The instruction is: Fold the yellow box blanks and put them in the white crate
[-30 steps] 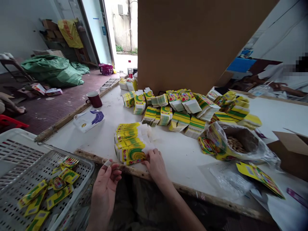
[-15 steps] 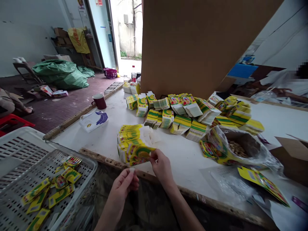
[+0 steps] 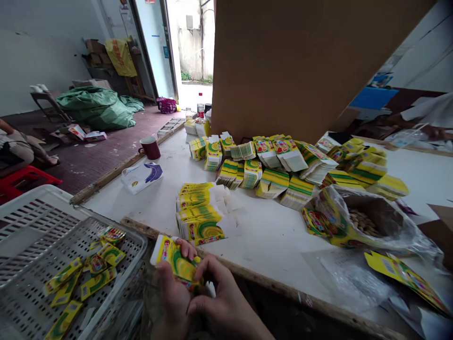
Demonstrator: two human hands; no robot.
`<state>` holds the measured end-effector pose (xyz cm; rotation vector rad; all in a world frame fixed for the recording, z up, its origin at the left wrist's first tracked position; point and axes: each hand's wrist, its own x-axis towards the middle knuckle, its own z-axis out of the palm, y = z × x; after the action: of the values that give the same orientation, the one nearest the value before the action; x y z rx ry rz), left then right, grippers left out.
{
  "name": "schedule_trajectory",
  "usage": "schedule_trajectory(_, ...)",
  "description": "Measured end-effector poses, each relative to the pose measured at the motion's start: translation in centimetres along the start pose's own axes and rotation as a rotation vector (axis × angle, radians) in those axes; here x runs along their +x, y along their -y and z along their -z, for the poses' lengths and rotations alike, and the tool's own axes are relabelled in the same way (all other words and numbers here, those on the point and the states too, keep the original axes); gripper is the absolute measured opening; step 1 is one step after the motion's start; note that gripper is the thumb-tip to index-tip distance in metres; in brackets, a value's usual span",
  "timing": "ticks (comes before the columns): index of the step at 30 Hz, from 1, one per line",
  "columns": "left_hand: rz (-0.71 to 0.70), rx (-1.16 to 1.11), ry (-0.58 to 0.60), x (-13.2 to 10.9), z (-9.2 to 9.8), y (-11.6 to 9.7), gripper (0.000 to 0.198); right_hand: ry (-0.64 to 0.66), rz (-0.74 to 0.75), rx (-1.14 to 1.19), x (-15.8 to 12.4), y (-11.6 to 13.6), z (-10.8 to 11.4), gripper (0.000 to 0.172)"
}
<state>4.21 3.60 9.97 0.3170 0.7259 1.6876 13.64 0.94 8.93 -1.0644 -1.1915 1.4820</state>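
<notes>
A small yellow-and-green printed carton (image 3: 180,260), with a white flap at its upper left end, is held over my lap at the table's front edge. My left hand (image 3: 172,295) is wrapped round it, thumb on the near side and fingertips on the far side. My right hand (image 3: 226,295) has its fingers closed at the carton's lower right end, where a small white bit shows below them. Just beyond my hands, a fanned stack of flat yellow cartons (image 3: 200,210) lies on the white table (image 3: 262,231).
Left stands a white plastic basket (image 3: 136,245) with several yellow cartons inside. Carton bundles (image 3: 271,182) line the table's back by a brown board (image 3: 283,71). A maroon mug (image 3: 150,148) and a bag of small tan pieces (image 3: 339,226) also stand there. Another person sits far left.
My right hand has drawn a carton off the stack towards me, down and left. My left hand, which pinched something small and white, now holds the carton. The view has shifted slightly.
</notes>
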Motion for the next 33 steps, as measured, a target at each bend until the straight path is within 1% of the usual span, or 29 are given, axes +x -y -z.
schedule_trajectory(2,0.019,0.090,0.016,0.1,0.7,0.3,0.069,-0.068,-0.017,0.007,0.3,-0.4,0.4,0.036)
schedule_trajectory(3,0.031,0.141,0.035,0.1,1.3,0.5,0.072,-0.097,0.001,-0.003,0.5,-0.6,0.7,0.033)
schedule_trajectory(4,0.038,0.198,0.045,0.1,2.1,0.7,0.070,-0.116,0.025,-0.020,0.6,-0.6,1.0,0.029)
schedule_trajectory(6,0.026,0.314,0.018,0.2,3.6,1.0,0.052,-0.134,0.054,-0.065,0.7,-0.6,1.7,0.020)
schedule_trajectory(8,0.019,0.423,-0.025,0.3,4.5,0.9,0.032,-0.152,0.068,-0.133,0.7,-0.3,2.4,0.017)
schedule_trajectory(9,0.014,0.474,-0.035,0.3,4.6,0.6,0.028,-0.170,0.094,-0.182,0.6,0.0,2.7,0.017)
schedule_trajectory(11,-0.049,0.556,-0.010,0.3,4.1,-0.6,0.029,-0.248,0.222,-0.330,0.6,0.7,3.6,0.009)
schedule_trajectory(12,-0.112,0.584,0.012,0.3,3.5,-1.4,0.034,-0.294,0.311,-0.431,0.5,1.2,4.1,0.005)
schedule_trajectory(14,-0.284,0.606,0.077,0.1,2.3,-3.4,0.057,-0.337,0.490,-0.672,0.3,2.0,4.9,0.015)
schedule_trajectory(15,-0.334,0.645,0.118,0.0,1.8,-4.3,0.071,-0.309,0.566,-0.794,0.1,2.4,5.1,0.019)
schedule_trajectory(16,-0.334,0.740,0.176,-0.1,1.5,-5.0,0.086,-0.241,0.628,-0.901,-0.2,2.7,5.2,0.021)
schedule_trajectory(17,-0.281,0.851,0.251,-0.1,1.3,-5.5,0.095,-0.145,0.675,-0.978,-0.4,2.9,5.2,0.023)
schedule_trajectory(18,-0.182,0.969,0.348,0.0,1.4,-5.8,0.098,-0.052,0.707,-1.023,-0.7,2.9,5.0,0.025)
schedule_trajectory(19,-0.072,1.067,0.444,0.0,1.6,-5.7,0.095,0.007,0.724,-1.037,-0.9,2.9,4.7,0.028)
schedule_trajectory(20,0.015,1.131,0.515,0.1,1.9,-5.5,0.087,0.011,0.722,-1.015,-1.1,2.7,4.4,0.033)
schedule_trajectory(21,0.057,1.164,0.549,0.1,2.2,-5.0,0.077,-0.046,0.700,-0.957,-1.3,2.4,4.1,0.040)
schedule_trajectory(22,0.051,1.179,0.543,0.1,2.6,-4.5,0.069,-0.140,0.656,-0.864,-1.3,2.1,3.8,0.051)
schedule_trajectory(23,0.006,1.188,0.502,0.0,2.9,-3.9,0.066,-0.234,0.585,-0.738,-1.3,1.8,3.6,0.061)
schedule_trajectory(24,-0.052,1.191,0.442,-0.2,3.1,-3.4,0.066,-0.289,0.489,-0.581,-1.2,1.5,3.3,0.068)
schedule_trajectory(25,-0.095,1.189,0.402,-0.4,3.3,-2.8,0.069,-0.284,0.371,-0.408,-1.1,1.2,3.1,0.070)
schedule_trajectory(26,-0.118,1.183,0.394,-0.7,3.5,-2.4,0.072,-0.231,0.244,-0.236,-0.9,1.0,2.9,0.066)
schedule_trajectory(27,-0.133,1.177,0.412,-0.9,3.6,-2.0,0.074,-0.152,0.124,-0.080,-0.7,0.8,2.7,0.060)
schedule_trajectory(28,-0.147,1.174,0.455,-1.1,3.7,-1.8,0.074,-0.080,0.027,0.054,-0.4,0.7,2.5,0.056)
schedule_trajectory(29,-0.168,1.174,0.508,-1.3,3.8,-1.5,0.072,-0.026,-0.039,0.156,-0.2,0.7,2.4,0.053)
schedule_trajectory(30,-0.192,1.176,0.559,-1.3,3.8,-1.4,0.069,0.011,-0.074,0.219,0.0,0.7,2.2,0.052)
schedule_trajectory(31,-0.220,1.178,0.595,-1.3,3.9,-1.3,0.066,0.029,-0.080,0.240,0.1,0.7,2.2,0.052)
schedule_trajectory(33,-0.263,1.186,0.620,-1.1,3.9,-1.3,0.059,0.021,-0.033,0.195,0.3,0.6,2.2,0.054)
